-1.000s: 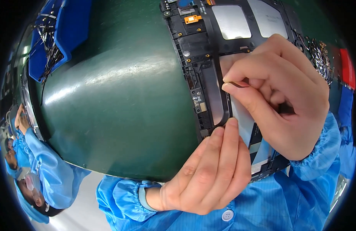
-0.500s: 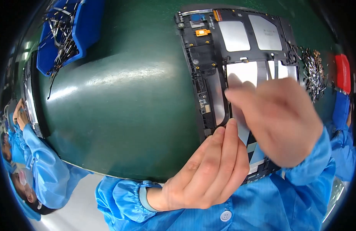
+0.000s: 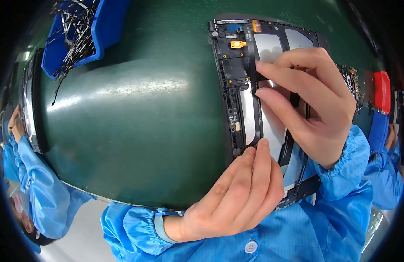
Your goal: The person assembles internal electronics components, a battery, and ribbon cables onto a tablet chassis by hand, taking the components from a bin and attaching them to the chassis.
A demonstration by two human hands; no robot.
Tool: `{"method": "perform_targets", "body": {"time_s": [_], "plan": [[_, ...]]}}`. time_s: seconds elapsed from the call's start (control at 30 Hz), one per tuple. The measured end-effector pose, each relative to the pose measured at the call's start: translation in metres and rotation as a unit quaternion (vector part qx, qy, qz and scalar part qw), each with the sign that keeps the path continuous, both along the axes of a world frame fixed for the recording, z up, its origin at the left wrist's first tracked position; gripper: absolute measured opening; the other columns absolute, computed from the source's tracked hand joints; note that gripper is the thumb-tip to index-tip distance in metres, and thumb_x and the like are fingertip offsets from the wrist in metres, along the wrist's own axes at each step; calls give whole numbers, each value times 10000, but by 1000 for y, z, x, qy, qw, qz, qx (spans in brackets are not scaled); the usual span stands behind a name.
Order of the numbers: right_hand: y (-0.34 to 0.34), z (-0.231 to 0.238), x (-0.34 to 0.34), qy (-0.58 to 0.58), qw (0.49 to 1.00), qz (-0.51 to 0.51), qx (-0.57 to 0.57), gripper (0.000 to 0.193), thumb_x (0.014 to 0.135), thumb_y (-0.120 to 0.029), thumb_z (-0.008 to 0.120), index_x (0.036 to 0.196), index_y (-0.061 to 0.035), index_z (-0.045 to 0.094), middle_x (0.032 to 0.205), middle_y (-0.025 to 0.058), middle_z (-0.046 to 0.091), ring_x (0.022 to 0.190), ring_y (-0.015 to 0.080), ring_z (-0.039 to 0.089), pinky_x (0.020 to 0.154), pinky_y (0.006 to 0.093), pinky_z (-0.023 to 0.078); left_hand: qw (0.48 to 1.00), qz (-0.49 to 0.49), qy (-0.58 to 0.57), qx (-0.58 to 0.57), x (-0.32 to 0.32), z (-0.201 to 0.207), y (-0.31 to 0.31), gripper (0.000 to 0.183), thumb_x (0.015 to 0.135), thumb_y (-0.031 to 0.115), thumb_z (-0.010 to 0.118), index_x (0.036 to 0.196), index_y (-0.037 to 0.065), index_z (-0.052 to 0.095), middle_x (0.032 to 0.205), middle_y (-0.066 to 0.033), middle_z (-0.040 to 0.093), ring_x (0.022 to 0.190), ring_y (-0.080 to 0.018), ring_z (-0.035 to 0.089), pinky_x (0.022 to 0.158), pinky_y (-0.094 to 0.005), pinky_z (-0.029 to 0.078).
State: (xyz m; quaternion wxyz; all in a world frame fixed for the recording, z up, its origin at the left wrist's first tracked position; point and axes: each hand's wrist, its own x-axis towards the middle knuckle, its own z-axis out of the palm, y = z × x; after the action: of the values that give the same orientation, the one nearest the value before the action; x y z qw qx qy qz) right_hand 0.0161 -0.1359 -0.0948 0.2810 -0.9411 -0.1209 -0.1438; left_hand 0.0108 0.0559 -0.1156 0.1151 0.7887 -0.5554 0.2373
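Tablet frame (image 3: 237, 83), black and opened, lies on the green mat (image 3: 132, 122) under both my hands. My left hand (image 3: 237, 196), nearest to me, has its fingers together and presses the fingertips on the frame's lower edge. Above it, my right hand (image 3: 306, 96) pinches a thin black strip (image 3: 254, 74) between thumb and forefinger. Far to the left of my hands stands a blue bin (image 3: 103, 30) with small parts.

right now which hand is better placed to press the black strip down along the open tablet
Right hand: its fingertips already sit on the black strip. The left hand is at the tablet lower edge.
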Motion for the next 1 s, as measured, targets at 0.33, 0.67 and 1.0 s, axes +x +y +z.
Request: {"method": "perform_targets", "body": {"time_s": [0.33, 0.67, 1.0], "plan": [[7, 2, 3, 125, 979, -53, 150, 142, 716, 54, 706, 816, -1, 620, 858, 71, 553, 795, 162, 530, 694, 271, 423, 998, 33, 50, 25, -2, 2, -4, 263, 912, 209, 429, 942, 37, 626, 999, -121, 704, 716, -99, 639, 683, -171, 462], [4, -4, 9, 56, 995, -32, 81, 170, 693, 67, 701, 812, -18, 613, 845, 62, 547, 771, 180, 523, 664, 274, 406, 999, 17, 23, 37, 2, 5, -6, 262, 921, 220, 421, 927, 42, 614, 967, -119, 712, 700, -99, 642, 661, -169, 447], [4, 6, -9, -64, 993, 65, -80, 252, 641, 65, 699, 885, 26, 646, 822, 95, 618, 716, 199, 551, 633, 294, 433, 999, 30, 1, 17, 3, 4, -2, 260, 906, 213, 446, 846, 56, 644, 958, -87, 712, 703, -97, 641, 661, -165, 446]]}}
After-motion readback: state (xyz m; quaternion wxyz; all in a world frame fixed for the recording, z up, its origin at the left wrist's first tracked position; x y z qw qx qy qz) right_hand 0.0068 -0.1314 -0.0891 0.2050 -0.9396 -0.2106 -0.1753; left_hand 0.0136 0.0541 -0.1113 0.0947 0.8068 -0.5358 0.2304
